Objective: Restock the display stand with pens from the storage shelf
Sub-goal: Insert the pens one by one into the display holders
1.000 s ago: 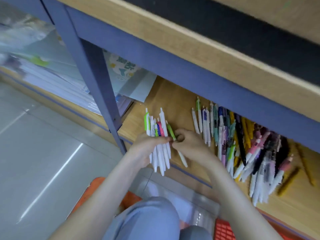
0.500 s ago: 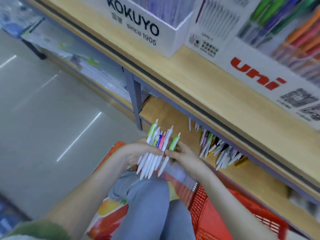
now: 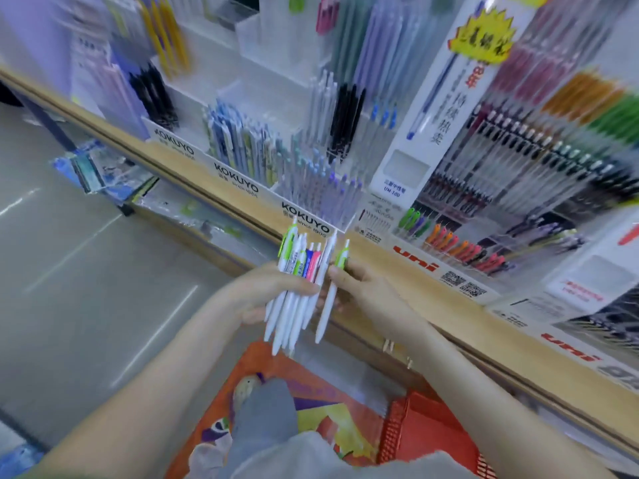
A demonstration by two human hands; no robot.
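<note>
My left hand grips a bundle of several white pens with green, blue and pink clips, tips pointing down. My right hand pinches one white pen with a green clip just to the right of the bundle. Both hands hover in front of the wooden shelf edge, below the clear Kokuyo display stand filled with upright pens. The view is blurred by motion.
A white Uni display with rows of coloured pens stands to the right. A red basket and a colourful mat lie on the floor by my knee. Grey floor spreads to the left.
My view has swung up from the low storage shelf to the display stands. Both hands have risen with the pens, from the lower shelf to the upper shelf edge.
</note>
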